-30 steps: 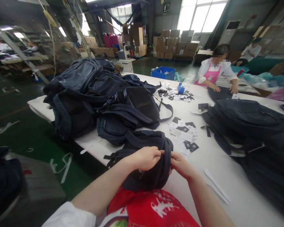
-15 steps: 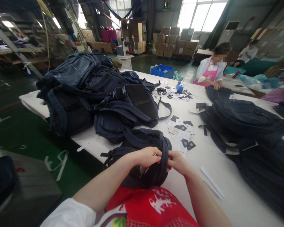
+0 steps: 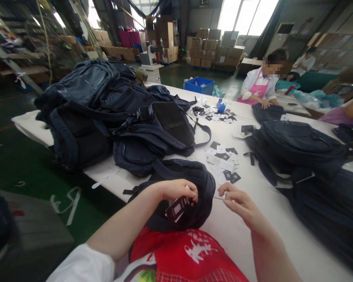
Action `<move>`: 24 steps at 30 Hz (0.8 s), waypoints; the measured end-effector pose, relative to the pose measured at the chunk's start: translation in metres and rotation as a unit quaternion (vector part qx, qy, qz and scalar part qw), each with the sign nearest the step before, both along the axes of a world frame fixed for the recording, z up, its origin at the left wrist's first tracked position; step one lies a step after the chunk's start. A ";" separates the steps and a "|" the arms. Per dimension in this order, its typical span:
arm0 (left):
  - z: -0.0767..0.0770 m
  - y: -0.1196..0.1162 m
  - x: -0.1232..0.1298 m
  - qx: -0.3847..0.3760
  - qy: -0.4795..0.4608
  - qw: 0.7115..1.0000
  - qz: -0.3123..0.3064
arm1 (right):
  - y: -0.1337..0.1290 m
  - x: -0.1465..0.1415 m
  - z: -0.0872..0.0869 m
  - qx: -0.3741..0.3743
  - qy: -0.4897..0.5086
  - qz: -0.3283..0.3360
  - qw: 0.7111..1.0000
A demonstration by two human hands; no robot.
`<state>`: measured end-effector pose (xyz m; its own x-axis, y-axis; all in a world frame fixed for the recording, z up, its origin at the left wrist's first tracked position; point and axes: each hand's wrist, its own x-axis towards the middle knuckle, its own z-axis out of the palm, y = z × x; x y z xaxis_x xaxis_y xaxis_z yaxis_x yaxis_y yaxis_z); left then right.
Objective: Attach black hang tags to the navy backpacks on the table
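A dark navy backpack (image 3: 204, 196) lies at the near table edge, straps upward, against the red apron. Over its middle, my left hand (image 3: 184, 192) is closed on a black hang tag (image 3: 176, 209) with a white label, which dangles below the fingers. Just right of the backpack, my right hand (image 3: 235, 199) is raised above the white table (image 3: 250, 235), thumb and fingers pinched on a thin string end. The string stretches from the backpack's right side to those fingers.
Piled backpacks (image 3: 91, 90) cover the left; more backpacks (image 3: 306, 145) lie right. Loose tags (image 3: 223, 160) sit mid-table, others (image 3: 208, 113) farther back near a small blue holder (image 3: 221, 105). Across the table, a person in a pink apron (image 3: 260, 88) handles a dark bag.
My right hand has moved right, away from the backpack strap, drawing a thin string out. My left hand has shifted slightly left, and the black tag now shows under it.
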<state>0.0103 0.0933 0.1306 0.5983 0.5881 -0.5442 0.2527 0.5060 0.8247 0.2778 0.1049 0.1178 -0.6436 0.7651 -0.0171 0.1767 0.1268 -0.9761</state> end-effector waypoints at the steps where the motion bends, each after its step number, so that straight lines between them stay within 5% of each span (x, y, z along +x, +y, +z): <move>1: -0.004 -0.001 0.001 -0.054 -0.053 0.997 0.030 | -0.002 0.003 -0.002 -0.029 0.036 -0.005 0.999; 5: -0.018 -0.001 0.004 -0.219 -0.184 0.949 0.131 | -0.017 0.001 -0.016 -0.151 0.159 -0.026 0.975; 9: -0.024 0.001 0.010 -0.303 -0.198 0.910 0.204 | -0.033 -0.015 -0.016 -0.177 0.103 -0.033 0.978; 11: -0.024 0.001 0.014 -0.324 -0.180 0.894 0.250 | -0.039 -0.024 -0.008 -0.084 0.040 0.003 0.996; 13: -0.022 -0.001 0.020 -0.341 -0.158 0.879 0.294 | -0.041 -0.035 0.002 0.090 -0.011 0.021 0.996; 16: -0.017 -0.003 0.028 -0.360 -0.134 0.858 0.341 | -0.044 -0.051 0.011 0.311 -0.077 0.011 0.947; 20: -0.008 -0.006 0.034 -0.362 -0.105 0.851 0.366 | -0.049 -0.065 0.010 0.361 -0.103 -0.024 0.927; 24: -0.003 -0.008 0.031 -0.313 -0.136 0.881 0.328 | -0.047 -0.062 0.005 0.345 -0.122 -0.118 0.923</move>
